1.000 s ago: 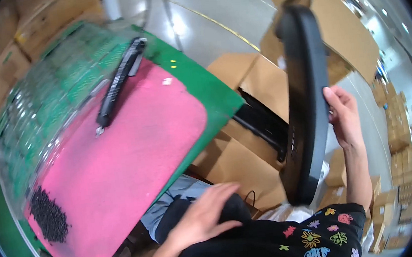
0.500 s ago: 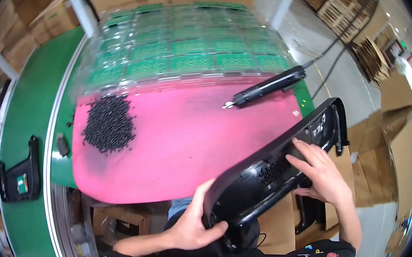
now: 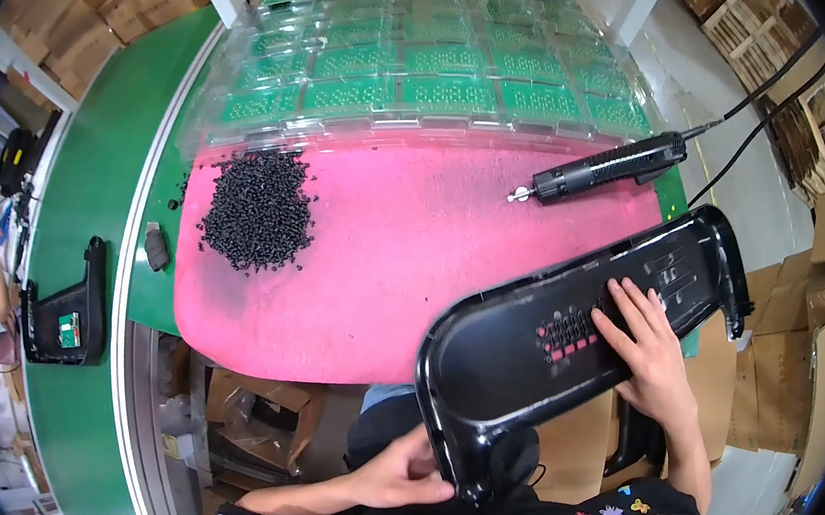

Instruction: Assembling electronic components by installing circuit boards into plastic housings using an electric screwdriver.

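Note:
A long black plastic housing [image 3: 507,388], shaped like a shallow tray with slots in its floor, is tilted over the front right of the pink mat. My left hand [image 3: 400,475] holds its lower left corner, fingers partly hidden behind it. Across the near rim reaches my right hand [image 3: 657,362], its fingers laid on the inner floor beside the slots and its thumb mostly hidden under the rim. Beyond the housing, a black electric screwdriver [image 3: 609,168] lies on the mat, tip pointing left.
A heap of small black pieces [image 3: 257,211] rests on the pink mat [image 3: 382,251]. Behind it are clear plastic trays with green circuit boards [image 3: 451,93]. Another black housing [image 3: 65,319] sits on the green belt [image 3: 75,207] at left. Cardboard boxes [image 3: 791,318] stand at right.
The housing has tipped so that its inner floor shows more fully. My left hand has shifted down at the corner, its thumb leaving the inside. The whole view has also shifted.

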Motion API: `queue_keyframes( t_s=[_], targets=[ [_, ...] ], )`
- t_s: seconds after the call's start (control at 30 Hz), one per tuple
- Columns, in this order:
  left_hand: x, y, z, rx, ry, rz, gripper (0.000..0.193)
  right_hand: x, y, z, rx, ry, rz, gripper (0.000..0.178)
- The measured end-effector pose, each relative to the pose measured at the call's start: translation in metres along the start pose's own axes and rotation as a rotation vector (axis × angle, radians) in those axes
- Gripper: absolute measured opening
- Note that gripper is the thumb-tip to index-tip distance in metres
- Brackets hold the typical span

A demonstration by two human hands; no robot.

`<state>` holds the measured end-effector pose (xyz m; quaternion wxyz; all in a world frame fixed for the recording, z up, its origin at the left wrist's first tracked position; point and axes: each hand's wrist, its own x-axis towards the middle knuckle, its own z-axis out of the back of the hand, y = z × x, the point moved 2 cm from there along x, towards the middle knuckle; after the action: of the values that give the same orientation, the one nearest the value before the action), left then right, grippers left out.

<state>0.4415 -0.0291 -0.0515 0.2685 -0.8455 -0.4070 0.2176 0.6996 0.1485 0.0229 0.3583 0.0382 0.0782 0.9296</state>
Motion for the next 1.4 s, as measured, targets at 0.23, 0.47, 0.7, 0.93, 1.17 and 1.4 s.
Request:
queue_keyframes(
  t_s=[0.23, 0.47, 0.7, 0.93, 1.17, 1.4],
  targets=[
    [0.023, 0.041, 0.002, 0.415, 0.691, 0.004, 0.060, 0.022, 0.007, 0.004, -0.070, 0.072, -0.095, 0.097],
    [0.065, 0.062, 0.017, 1.401, 0.366, 0.164, 0.053, 0.030, -0.002, -0.016, 0.065, -0.184, -0.031, 0.077],
    [0.085, 0.062, 0.049, 1.524, 0.107, 0.092, 0.046, -0.019, 0.020, -0.029, 0.238, -0.575, 0.264, 0.041],
    [0.090, 0.054, 0.051, 1.483, 0.198, 0.037, 0.038, -0.067, 0.040, -0.098, 0.503, 0.654, -0.148, 0.054],
    [0.082, 0.046, 0.037, 1.215, 0.398, -0.089, 0.035, -0.076, 0.035, -0.121, 0.854, 0.854, -0.086, 0.034],
    [0.060, 0.020, 0.004, 0.441, 0.762, -0.096, 0.045, -0.064, 0.021, -0.101, 0.729, 0.811, -0.197, 0.025]
  ],
)
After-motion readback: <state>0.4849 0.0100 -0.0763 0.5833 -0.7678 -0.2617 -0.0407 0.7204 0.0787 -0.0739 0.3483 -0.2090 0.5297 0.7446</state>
